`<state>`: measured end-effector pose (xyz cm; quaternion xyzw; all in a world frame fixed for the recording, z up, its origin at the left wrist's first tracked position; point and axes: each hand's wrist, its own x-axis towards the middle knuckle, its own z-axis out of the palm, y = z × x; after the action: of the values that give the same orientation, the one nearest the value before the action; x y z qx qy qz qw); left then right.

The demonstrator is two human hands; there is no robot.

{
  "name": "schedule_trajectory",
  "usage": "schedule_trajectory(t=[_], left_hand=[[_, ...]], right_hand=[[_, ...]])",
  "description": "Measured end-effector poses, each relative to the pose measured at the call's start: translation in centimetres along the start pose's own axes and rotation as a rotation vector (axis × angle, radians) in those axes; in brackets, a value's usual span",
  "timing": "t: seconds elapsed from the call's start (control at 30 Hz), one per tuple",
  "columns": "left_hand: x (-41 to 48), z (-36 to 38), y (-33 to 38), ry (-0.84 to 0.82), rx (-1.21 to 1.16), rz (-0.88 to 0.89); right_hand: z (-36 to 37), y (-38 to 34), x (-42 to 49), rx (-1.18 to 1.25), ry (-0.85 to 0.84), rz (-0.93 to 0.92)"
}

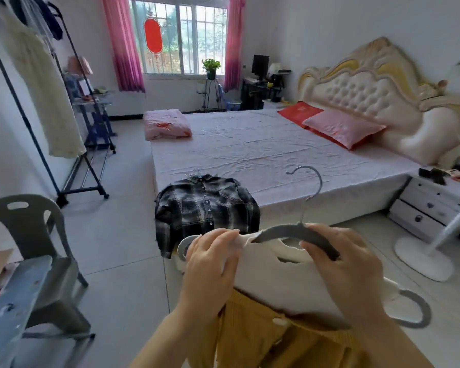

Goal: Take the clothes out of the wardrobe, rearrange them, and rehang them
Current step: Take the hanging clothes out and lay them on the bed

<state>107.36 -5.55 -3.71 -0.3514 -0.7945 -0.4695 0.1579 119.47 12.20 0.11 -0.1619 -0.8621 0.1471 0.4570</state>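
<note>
Far to the left, the clothes rack (20,102) is standing against the wall with a cream dress (45,96) hanging from it, well apart from the hands. Nearer the middle, a plaid shirt (205,205) is lying flat on the corner of the bed (250,144), off any hanger. Just below it the left hand (210,264) is pinching the shoulder edge of a white garment (276,282), with the fingers curling over the fabric. The grey hanger (290,231) is running crosswise between the two hands, its long axis going left to right and its hook pointing up and away towards the bed. Its left tip is sitting at the cloth by the left hand, so that hand is looking like the one to work the shoulder along the hanger arm; whether the garment is going on or coming off is not clear. The right hand (348,264) is gripping the hanger's right arm, steadying it. A yellow garment (250,335) is hanging below
</note>
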Motion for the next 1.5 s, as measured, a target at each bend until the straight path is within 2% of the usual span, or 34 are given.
schedule_trajectory(t=[0.1, 0.33, 0.43, 0.57, 0.73, 0.97, 1.33, 1.5], left_hand=[[3.6, 2.1, -1.8, 0.016, 0.058, -0.055], [10.6, 6.1, -6.9, 0.088, 0.169, -0.162], [13.7, 7.8, -9.7, 0.103, 0.181, -0.168], [18.4, 10.2, -15.0, 0.092, 0.175, -0.210], [25.9, 12.2, -23.4, 0.062, 0.186, -0.267], [35.4, 13.2, -32.2, 0.014, 0.262, -0.309], [47.8, 17.0, -43.5, -0.060, 0.312, -0.540], [54.7, 19.9, -49.2, -0.094, 0.297, -0.715]], right_hand=[[3.9, 2.6, 4.1, 0.061, -0.075, 0.045], [13.2, 6.9, 12.3, 0.157, -0.183, -0.069], [17.6, 8.6, 15.1, 0.186, -0.209, -0.063], [24.5, 10.6, 19.1, 0.228, -0.248, -0.066], [35.2, 11.8, 24.4, 0.265, -0.319, 0.036], [47.3, 12.9, 30.9, 0.312, -0.414, 0.078], [65.5, 16.3, 41.4, 0.374, -0.483, 0.024], [75.6, 18.6, 45.6, 0.406, -0.592, 0.019]])
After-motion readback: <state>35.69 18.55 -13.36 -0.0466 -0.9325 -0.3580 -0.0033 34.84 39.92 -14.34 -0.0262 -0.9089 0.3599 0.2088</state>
